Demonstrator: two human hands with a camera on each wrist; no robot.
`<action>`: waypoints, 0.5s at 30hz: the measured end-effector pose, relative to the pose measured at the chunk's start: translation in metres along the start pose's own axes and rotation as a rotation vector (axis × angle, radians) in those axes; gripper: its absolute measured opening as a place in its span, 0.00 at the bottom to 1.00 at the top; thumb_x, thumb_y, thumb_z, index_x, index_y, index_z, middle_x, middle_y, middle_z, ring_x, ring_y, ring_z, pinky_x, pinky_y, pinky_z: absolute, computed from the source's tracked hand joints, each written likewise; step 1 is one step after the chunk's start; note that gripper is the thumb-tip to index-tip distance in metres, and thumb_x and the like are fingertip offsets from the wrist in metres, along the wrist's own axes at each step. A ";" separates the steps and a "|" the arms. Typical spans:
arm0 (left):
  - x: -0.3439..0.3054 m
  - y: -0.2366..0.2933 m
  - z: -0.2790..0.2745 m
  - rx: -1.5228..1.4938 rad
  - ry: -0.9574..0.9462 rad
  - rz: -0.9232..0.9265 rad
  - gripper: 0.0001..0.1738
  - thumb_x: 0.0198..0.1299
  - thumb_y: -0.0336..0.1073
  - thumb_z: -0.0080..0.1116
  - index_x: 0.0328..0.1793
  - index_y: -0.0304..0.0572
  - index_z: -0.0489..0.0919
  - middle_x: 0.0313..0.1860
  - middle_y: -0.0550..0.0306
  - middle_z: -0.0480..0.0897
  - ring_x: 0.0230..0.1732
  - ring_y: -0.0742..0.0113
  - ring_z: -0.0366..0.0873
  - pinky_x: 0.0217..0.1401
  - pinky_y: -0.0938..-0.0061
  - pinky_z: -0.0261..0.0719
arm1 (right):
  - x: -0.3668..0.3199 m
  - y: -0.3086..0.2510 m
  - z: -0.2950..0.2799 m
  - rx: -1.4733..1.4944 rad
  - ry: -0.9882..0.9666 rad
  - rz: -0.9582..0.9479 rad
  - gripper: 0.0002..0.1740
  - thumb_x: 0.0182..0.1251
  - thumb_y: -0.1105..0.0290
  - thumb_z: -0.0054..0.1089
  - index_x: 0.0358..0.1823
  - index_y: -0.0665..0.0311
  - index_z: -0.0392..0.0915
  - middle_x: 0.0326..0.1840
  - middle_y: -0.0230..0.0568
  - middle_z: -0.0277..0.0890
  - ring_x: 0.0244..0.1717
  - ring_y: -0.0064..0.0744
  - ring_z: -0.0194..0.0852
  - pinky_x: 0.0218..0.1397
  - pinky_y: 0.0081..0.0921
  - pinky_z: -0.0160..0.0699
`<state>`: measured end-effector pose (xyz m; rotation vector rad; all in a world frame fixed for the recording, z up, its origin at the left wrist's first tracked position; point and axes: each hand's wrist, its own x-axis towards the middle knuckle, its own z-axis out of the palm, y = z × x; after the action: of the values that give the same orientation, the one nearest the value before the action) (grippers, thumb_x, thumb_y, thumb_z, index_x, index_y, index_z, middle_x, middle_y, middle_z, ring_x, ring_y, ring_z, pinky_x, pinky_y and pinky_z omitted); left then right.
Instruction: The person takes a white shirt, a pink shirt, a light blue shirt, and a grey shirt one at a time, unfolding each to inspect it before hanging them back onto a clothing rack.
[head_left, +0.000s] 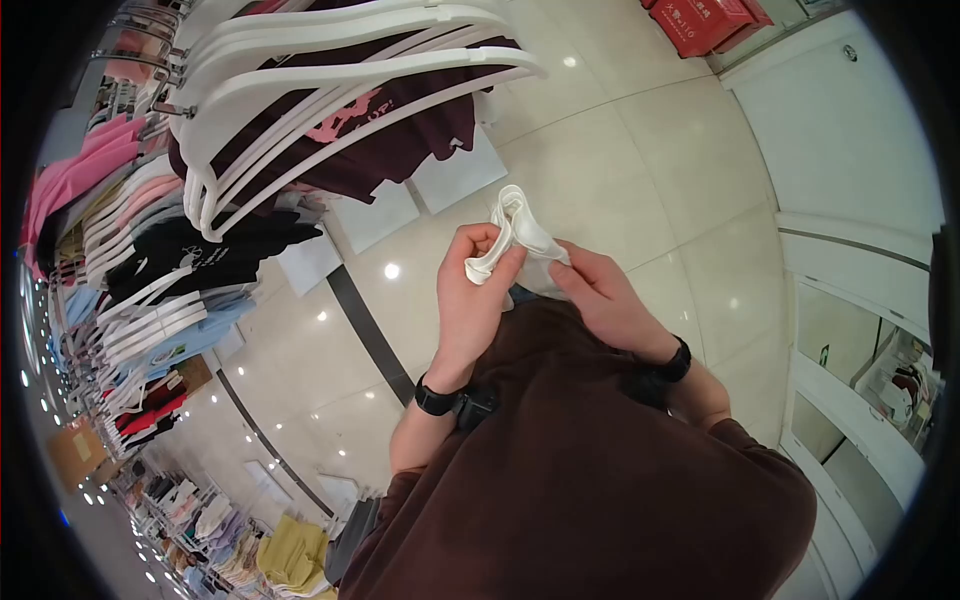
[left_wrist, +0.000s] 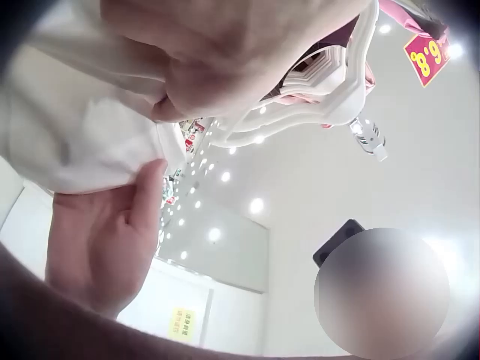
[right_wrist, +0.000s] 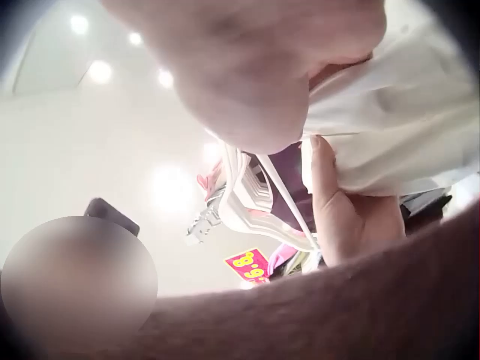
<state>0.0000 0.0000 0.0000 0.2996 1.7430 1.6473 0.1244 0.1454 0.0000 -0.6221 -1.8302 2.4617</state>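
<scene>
A white piece of fabric (head_left: 540, 238) with folded edges is held up between the two hands in the head view. The left hand (head_left: 477, 298) pinches its left part between thumb and fingers. On the other side the right hand (head_left: 606, 298) grips the fabric's right edge, thumb on top. The left wrist view shows the white cloth (left_wrist: 82, 135) stretched between both hands, and in the right wrist view the cloth (right_wrist: 405, 112) hangs in soft folds by the fingers. The lower part of the fabric is partly hidden behind the hands.
White hangers (head_left: 375, 72) with dark shirts hang on a rack at the upper left. More clothes (head_left: 170, 250) line the left side. White cabinets (head_left: 840, 140) stand at the right, a red box (head_left: 700, 25) at the top. Below lies a tiled floor (head_left: 640, 130).
</scene>
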 end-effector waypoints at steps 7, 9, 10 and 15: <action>0.006 0.000 -0.006 -0.142 0.100 0.024 0.14 0.70 0.30 0.67 0.57 0.36 0.77 0.46 0.63 0.82 0.45 0.80 0.77 0.49 0.81 0.76 | 0.009 -0.008 0.007 -0.281 -0.005 -0.146 0.22 0.84 0.68 0.47 0.72 0.71 0.72 0.39 0.42 0.79 0.38 0.27 0.72 0.45 0.29 0.74; 0.004 0.002 -0.002 -0.207 0.091 0.017 0.16 0.70 0.29 0.66 0.60 0.35 0.77 0.49 0.61 0.82 0.47 0.79 0.78 0.51 0.80 0.77 | 0.010 -0.009 0.010 -0.323 -0.024 -0.168 0.22 0.84 0.68 0.47 0.72 0.72 0.72 0.41 0.46 0.80 0.39 0.32 0.75 0.47 0.31 0.75; 0.002 0.006 0.001 -0.281 0.051 -0.019 0.17 0.71 0.27 0.65 0.63 0.35 0.75 0.52 0.59 0.82 0.50 0.78 0.79 0.54 0.79 0.77 | 0.011 -0.009 0.012 -0.347 -0.013 -0.180 0.23 0.83 0.68 0.47 0.73 0.72 0.71 0.44 0.50 0.81 0.41 0.39 0.78 0.49 0.33 0.76; -0.005 0.006 -0.002 -0.477 -0.032 -0.087 0.20 0.72 0.23 0.59 0.67 0.37 0.72 0.59 0.55 0.83 0.57 0.73 0.80 0.62 0.77 0.77 | 0.013 -0.019 0.014 -0.388 -0.012 -0.149 0.24 0.83 0.68 0.45 0.75 0.71 0.69 0.52 0.59 0.82 0.50 0.54 0.83 0.55 0.40 0.78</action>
<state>0.0004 -0.0034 0.0073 0.0246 1.2681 1.9166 0.1034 0.1422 0.0164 -0.4570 -2.2875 2.0382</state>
